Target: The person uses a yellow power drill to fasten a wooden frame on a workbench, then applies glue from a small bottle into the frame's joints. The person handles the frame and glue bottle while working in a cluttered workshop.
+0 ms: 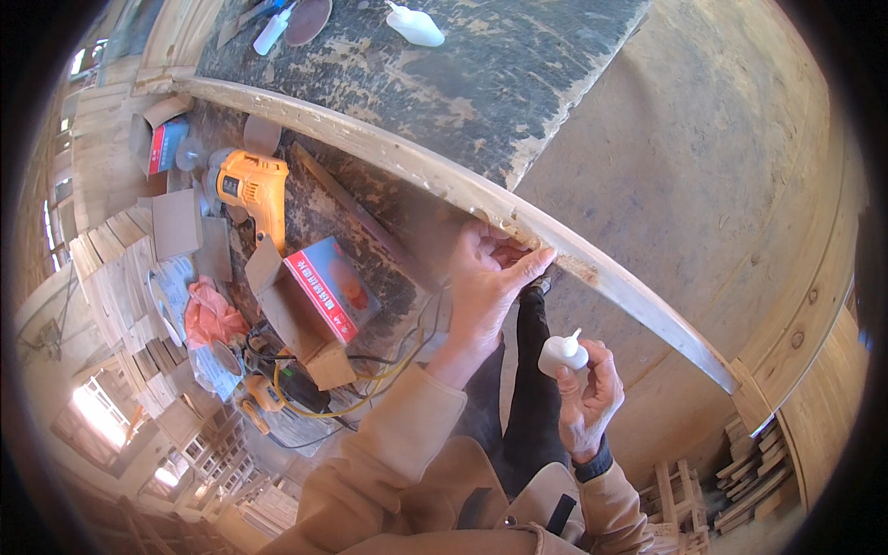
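Note:
A long pale wooden board [398, 151] crosses in front of me from far left to near right, its edge rough and chipped in the middle. My left hand [486, 277] is at that rough stretch, fingers curled and thumb pressed toward the wood. What lies between those fingertips is hidden. Just right of the thumb, brownish crumbs [581, 268] sit on the board's edge. Lower and to the right, my right hand [592, 402] is closed around a small white squeeze bottle [561, 354], held upright with its thin nozzle pointing up, apart from the board.
A dark, worn work surface [444, 102] bears two more white bottles, one of them lying [415, 25]. At left are an orange power tool [254, 190], an open carton [328, 287], a red plastic bag [213, 313] and a yellow cable [319, 413]. Wood pieces [763, 462] are stacked lower right.

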A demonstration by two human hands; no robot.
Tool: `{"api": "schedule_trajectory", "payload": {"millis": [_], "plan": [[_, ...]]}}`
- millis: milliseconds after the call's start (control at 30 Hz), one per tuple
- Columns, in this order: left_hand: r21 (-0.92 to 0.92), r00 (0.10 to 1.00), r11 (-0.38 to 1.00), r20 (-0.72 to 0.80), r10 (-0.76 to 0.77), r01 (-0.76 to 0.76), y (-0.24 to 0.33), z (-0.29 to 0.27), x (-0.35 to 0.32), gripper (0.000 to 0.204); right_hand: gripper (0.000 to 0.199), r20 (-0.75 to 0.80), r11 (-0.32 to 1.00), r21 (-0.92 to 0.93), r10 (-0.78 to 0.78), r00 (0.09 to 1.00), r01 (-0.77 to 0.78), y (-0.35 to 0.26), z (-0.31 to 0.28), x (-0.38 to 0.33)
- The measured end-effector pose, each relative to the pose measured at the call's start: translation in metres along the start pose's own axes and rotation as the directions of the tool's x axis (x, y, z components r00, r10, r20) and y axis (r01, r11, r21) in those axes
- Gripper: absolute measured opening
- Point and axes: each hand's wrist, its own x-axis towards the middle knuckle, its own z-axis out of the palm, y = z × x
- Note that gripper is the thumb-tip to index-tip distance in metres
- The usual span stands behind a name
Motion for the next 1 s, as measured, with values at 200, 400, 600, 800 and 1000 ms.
{"api": "schedule_trajectory", "payload": {"millis": [200, 400, 600, 800, 1000], "plan": [[0.003, 0.998, 0.998, -0.02, -0.055, 0.055, 0.002, 0.001, 0.002, 0.04, 0.023, 0.002, 1.0, 0.001, 0.0, 1.0, 0.0, 0.003, 0.002, -0.001], [-0.014, 1.0, 0.999, -0.003, -0.031, 0.031, 0.001, 0.0, 0.002, 0.039, 0.023, 0.011, 1.0, -0.01, -0.007, 1.0, 0.007, 0.002, 0.001, 0.0], [-0.09, 0.997, 0.993, 0.011, -0.08, 0.08, 0.001, -0.006, 0.005, 0.03, 0.021, 0.01, 1.0, -0.002, 0.009, 1.0, -0.009, 0.002, 0.002, 0.001], [-0.085, 0.996, 0.993, 0.037, -0.077, 0.08, -0.002, -0.01, 0.007, 0.03, 0.02, 0.02, 0.999, -0.043, -0.024, 0.999, 0.025, -0.002, 0.003, 0.009], [-0.078, 0.996, 0.993, 0.033, -0.089, 0.091, 0.0, -0.009, 0.006, 0.027, 0.02, 0.015, 0.999, -0.037, -0.025, 1.0, 0.026, -0.008, 0.005, 0.018]]}}
